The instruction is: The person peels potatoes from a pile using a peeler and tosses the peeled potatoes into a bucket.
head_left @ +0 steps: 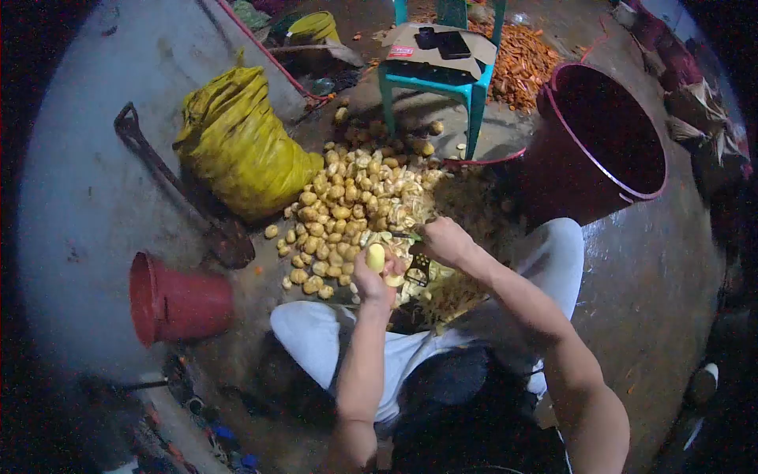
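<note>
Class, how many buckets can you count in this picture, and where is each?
2: a small red bucket at the left, near the shovel; a large dark-red bucket at the right, beside the teal chair. Dim edges may hide others.

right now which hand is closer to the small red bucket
Left. The left hand, holding a peeled potato, is to the right of the small red bucket; the right hand is farther right and forward.

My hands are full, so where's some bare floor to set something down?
The floor right of your right knee, this side of the big dark-red tub, looks most open. A smaller patch lies between the red bucket and your left knee. It's crowded at the potato pile and on the chair, which holds cardboard.
</note>
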Demonstrator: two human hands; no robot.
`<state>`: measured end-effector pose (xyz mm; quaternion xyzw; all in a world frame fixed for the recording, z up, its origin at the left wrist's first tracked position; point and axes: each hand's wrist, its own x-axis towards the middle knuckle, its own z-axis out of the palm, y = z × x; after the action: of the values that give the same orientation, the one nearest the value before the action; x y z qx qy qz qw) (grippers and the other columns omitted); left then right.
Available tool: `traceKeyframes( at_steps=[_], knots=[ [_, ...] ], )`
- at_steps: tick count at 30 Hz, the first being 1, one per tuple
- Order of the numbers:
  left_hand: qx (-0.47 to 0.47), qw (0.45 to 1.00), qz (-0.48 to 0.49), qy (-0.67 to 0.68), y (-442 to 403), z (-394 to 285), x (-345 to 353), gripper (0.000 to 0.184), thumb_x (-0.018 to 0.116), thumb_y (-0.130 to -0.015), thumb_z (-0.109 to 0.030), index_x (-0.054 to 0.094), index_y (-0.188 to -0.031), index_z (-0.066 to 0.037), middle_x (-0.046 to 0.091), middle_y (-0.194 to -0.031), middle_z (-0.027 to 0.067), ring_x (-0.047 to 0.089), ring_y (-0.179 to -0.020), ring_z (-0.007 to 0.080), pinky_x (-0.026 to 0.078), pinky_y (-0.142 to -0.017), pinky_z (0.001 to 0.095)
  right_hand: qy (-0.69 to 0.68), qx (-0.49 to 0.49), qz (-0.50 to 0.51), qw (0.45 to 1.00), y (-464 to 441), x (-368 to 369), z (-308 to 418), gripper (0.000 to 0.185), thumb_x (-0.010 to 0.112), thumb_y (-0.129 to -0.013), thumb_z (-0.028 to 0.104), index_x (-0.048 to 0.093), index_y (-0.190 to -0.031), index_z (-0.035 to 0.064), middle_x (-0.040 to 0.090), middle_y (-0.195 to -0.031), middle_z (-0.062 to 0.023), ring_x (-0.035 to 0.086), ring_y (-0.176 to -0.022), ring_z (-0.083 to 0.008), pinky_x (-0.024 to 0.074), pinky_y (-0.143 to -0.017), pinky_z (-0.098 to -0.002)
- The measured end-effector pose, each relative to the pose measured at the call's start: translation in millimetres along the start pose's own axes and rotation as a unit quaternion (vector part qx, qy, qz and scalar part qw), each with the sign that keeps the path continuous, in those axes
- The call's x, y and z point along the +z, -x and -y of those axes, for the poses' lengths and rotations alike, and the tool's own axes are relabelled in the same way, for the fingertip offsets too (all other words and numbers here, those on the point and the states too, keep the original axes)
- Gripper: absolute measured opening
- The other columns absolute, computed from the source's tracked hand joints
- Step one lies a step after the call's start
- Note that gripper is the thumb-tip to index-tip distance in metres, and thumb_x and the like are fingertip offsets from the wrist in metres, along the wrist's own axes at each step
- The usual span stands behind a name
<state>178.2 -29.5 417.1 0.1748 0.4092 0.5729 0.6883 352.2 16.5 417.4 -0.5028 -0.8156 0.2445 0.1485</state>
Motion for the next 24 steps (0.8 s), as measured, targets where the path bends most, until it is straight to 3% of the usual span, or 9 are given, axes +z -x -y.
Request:
traceKeyframes(
  at_steps=[3,4,7,8,10,14,18,19,24],
  knots=[
    [-0.065,0.993,0.015,0.099,-3,-7,-2,0.043,0.031,-0.096,-0.045,0.049,-0.077,-0.010,0.039,-0.054,0.0021,0.043,-0.052,0.0198,0.043,-0.056,0.0393,0.024,0.031,0.014,0.999,1,8,-9,0.025,0.065,-0.076,0.023,0.065,-0.090,0.0026,0.065,-0.077,-0.0229,0.065,-0.076,-0.0400,0.0530,-0.069,-0.0488],
    [-0.063,0.989,0.054,0.118,1,-9,-1,0.041,0.029,-0.099,-0.045,0.051,-0.093,-0.010,0.042,-0.063,0.0037,0.045,-0.059,0.0185,0.041,-0.058,0.0367,0.013,0.028,-0.009,0.999,3,3,-6,0.022,0.065,-0.075,0.021,0.065,-0.089,0.0036,0.064,-0.077,-0.0229,0.065,-0.075,-0.0402,0.0532,-0.067,-0.0491],
    [-0.071,0.992,-0.007,0.103,4,-16,9,0.044,0.031,-0.099,-0.050,0.050,-0.105,-0.012,0.046,-0.068,0.0051,0.046,-0.060,0.0196,0.042,-0.060,0.0382,0.055,0.031,-0.004,0.998,-1,10,-20,0.021,0.064,-0.076,0.019,0.064,-0.092,0.0050,0.064,-0.076,-0.0225,0.065,-0.075,-0.0401,0.0532,-0.066,-0.0494],
    [-0.054,0.991,0.030,0.116,2,-13,1,0.041,0.036,-0.099,-0.047,0.048,-0.114,-0.012,0.051,-0.075,0.0071,0.050,-0.061,0.0206,0.045,-0.060,0.0386,0.057,0.028,-0.003,0.998,-1,13,-24,0.021,0.064,-0.076,0.019,0.064,-0.092,0.0050,0.064,-0.076,-0.0225,0.065,-0.075,-0.0401,0.0532,-0.066,-0.0494],
    [-0.038,0.997,0.015,0.062,-2,-7,-7,0.036,0.039,-0.099,-0.042,0.048,-0.114,-0.011,0.053,-0.077,0.0080,0.052,-0.062,0.0204,0.047,-0.059,0.0374,0.049,0.063,-0.041,0.996,3,11,-21,0.033,0.069,-0.077,0.032,0.063,-0.095,0.0060,0.063,-0.087,-0.0213,0.063,-0.079,-0.0405,0.0517,-0.070,-0.0476],
    [-0.007,0.998,0.049,-0.024,5,-3,-1,0.024,0.047,-0.099,-0.029,0.048,-0.112,-0.008,0.057,-0.080,0.0101,0.056,-0.062,0.0182,0.050,-0.056,0.0321,0.020,0.076,-0.082,0.994,5,1,-10,0.031,0.070,-0.077,0.031,0.063,-0.094,0.0059,0.062,-0.093,-0.0218,0.063,-0.079,-0.0397,0.0522,-0.068,-0.0472],
    [0.018,0.995,0.071,-0.071,1,5,-4,0.029,0.048,-0.098,-0.035,0.049,-0.107,-0.007,0.060,-0.083,0.0119,0.058,-0.060,0.0194,0.050,-0.053,0.0328,0.115,0.082,-0.025,0.990,8,-1,-15,0.024,0.068,-0.078,0.027,0.065,-0.090,0.0060,0.064,-0.087,-0.0200,0.066,-0.079,-0.0370,0.0539,-0.066,-0.0457],
    [0.032,0.994,0.067,-0.083,1,3,-3,0.027,0.049,-0.098,-0.030,0.048,-0.113,-0.007,0.059,-0.085,0.0122,0.057,-0.060,0.0174,0.050,-0.053,0.0312,0.116,0.107,0.024,0.987,7,-3,-16,0.020,0.065,-0.079,0.024,0.065,-0.088,0.0062,0.065,-0.085,-0.0195,0.067,-0.079,-0.0358,0.0551,-0.065,-0.0452],
    [0.044,0.994,0.051,-0.081,4,-3,0,0.032,0.053,-0.097,-0.018,0.044,-0.125,-0.006,0.060,-0.092,0.0133,0.057,-0.062,0.0151,0.050,-0.054,0.0291,0.076,0.088,-0.013,0.993,11,0,-17,0.020,0.066,-0.076,0.021,0.065,-0.086,0.0041,0.065,-0.084,-0.0209,0.066,-0.082,-0.0383,0.0550,-0.065,-0.0465]
  ],
)
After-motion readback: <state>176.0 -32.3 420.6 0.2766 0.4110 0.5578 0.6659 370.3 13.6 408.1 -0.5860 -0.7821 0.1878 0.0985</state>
